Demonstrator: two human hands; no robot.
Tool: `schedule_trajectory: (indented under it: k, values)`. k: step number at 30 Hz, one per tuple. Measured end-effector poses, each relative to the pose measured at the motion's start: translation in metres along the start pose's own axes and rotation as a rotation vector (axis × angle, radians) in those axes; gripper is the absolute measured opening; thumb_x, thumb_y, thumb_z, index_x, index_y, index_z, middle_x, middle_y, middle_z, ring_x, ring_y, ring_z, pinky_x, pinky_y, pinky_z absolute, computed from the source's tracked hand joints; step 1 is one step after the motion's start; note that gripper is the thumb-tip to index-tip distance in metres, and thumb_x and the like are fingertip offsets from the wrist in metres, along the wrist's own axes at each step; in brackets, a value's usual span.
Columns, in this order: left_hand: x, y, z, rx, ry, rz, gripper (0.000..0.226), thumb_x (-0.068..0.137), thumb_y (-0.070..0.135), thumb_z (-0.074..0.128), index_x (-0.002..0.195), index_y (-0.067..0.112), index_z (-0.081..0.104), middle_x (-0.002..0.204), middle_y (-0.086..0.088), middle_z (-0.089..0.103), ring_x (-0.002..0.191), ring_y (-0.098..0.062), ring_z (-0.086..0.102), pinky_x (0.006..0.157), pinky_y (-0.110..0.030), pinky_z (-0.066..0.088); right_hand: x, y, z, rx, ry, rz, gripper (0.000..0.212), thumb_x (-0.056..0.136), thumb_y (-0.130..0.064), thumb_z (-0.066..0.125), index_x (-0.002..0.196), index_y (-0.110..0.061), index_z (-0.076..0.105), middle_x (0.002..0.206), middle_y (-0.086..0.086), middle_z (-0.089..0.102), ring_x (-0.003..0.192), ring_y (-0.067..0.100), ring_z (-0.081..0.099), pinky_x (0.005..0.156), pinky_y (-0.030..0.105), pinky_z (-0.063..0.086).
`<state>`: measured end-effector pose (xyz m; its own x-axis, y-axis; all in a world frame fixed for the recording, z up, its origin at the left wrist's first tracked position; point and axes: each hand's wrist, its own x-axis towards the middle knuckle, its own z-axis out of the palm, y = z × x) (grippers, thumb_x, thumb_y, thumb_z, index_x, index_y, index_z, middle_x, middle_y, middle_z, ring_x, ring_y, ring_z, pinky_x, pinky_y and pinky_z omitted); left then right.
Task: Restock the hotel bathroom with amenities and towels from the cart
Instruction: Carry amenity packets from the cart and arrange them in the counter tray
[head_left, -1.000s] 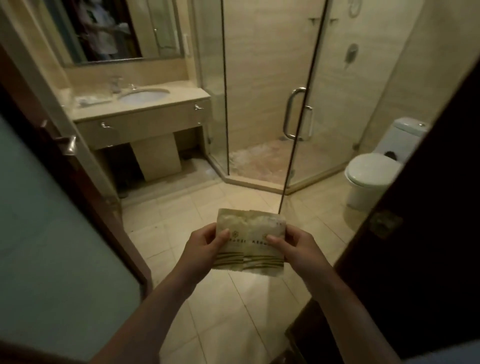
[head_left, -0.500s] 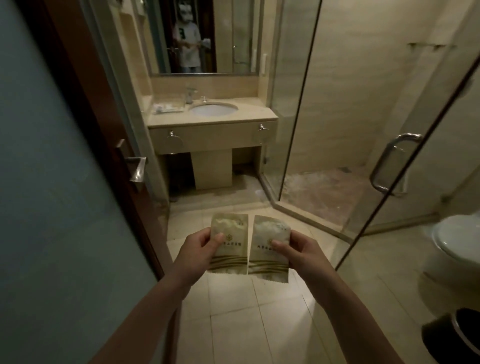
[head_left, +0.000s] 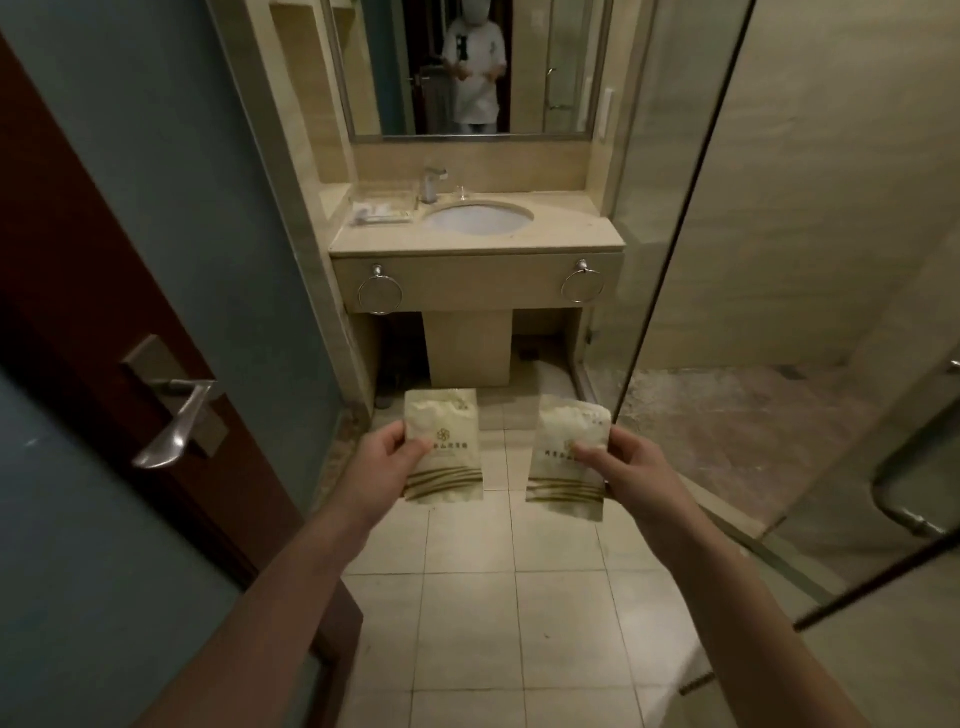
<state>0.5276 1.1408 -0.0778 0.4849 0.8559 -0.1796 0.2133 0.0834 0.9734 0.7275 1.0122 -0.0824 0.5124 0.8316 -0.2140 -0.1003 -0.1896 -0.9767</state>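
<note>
At the bathroom doorway, far left: open door (head_left: 78, 270) with its lever handle (head_left: 179, 423), not in the way. Next, left hand (head_left: 387, 460) has its fingers pinched on one sachet (head_left: 444, 441) at the left edge, thumb on the printed face. Small gap, then the second sachet (head_left: 569, 457), pinched the same way at its right edge by the right hand (head_left: 636, 470). Both packs are upright, side by side, not touching, held over the floor tiles (head_left: 467, 597) and well short of the bench (head_left: 571, 236). On the bench, left to right: a tray (head_left: 382, 214) with small white items I can't make out, tap (head_left: 431, 183), a drinking glass (head_left: 462, 193) just beside it, sink (head_left: 478, 218). Left towel ring (head_left: 380, 295) and right towel ring (head_left: 583, 286) on the bench front both hang bare. Right of that, shower glass (head_left: 779, 234). My read on the step: carrying amenities in, sachets not yet placed, towels not yet hung. Next move calls for walking up to the bench and laying both packs flat in or beside the tray, print up. Probably lead with the left hand, since the tray sits on that side. They look like light flat packs, so a pinch should be enough. Mind the glass edge on the right when stepping in.
</note>
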Motion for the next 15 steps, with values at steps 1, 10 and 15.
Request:
schedule_trajectory:
  k: [1, 10, 15]
  values:
    - [0.011, 0.003, 0.003, -0.012, 0.018, 0.0, 0.015, 0.096, 0.016, 0.047, 0.097, 0.024, 0.06, 0.093, 0.0, 0.069, 0.084, -0.015, 0.067, 0.062, -0.024, 0.051, 0.014, -0.003, -0.005, 0.0, -0.007, 0.006, 0.028, 0.089, -0.014, 0.057, 0.118, -0.013, 0.059, 0.107, 0.006, 0.067, 0.099, 0.024, 0.064, 0.09, 0.043, 0.052]
    - [0.126, 0.014, 0.01, -0.04, 0.125, -0.035, 0.018, 0.095, 0.012, 0.046, 0.095, 0.02, 0.062, 0.093, -0.004, 0.069, 0.085, -0.018, 0.066, 0.07, -0.029, 0.051, 0.147, -0.023, -0.013, -0.028, -0.07, 0.018, 0.023, 0.09, -0.01, 0.057, 0.112, -0.015, 0.061, 0.104, 0.005, 0.069, 0.097, 0.022, 0.065, 0.086, 0.038, 0.054]
    - [0.21, 0.019, -0.005, -0.025, 0.134, -0.024, 0.016, 0.095, 0.014, 0.047, 0.102, 0.02, 0.061, 0.095, -0.001, 0.07, 0.089, -0.017, 0.067, 0.075, -0.031, 0.054, 0.234, -0.037, 0.005, -0.062, -0.072, 0.019, 0.025, 0.09, -0.009, 0.056, 0.114, -0.014, 0.06, 0.104, 0.004, 0.068, 0.098, 0.02, 0.065, 0.089, 0.04, 0.053]
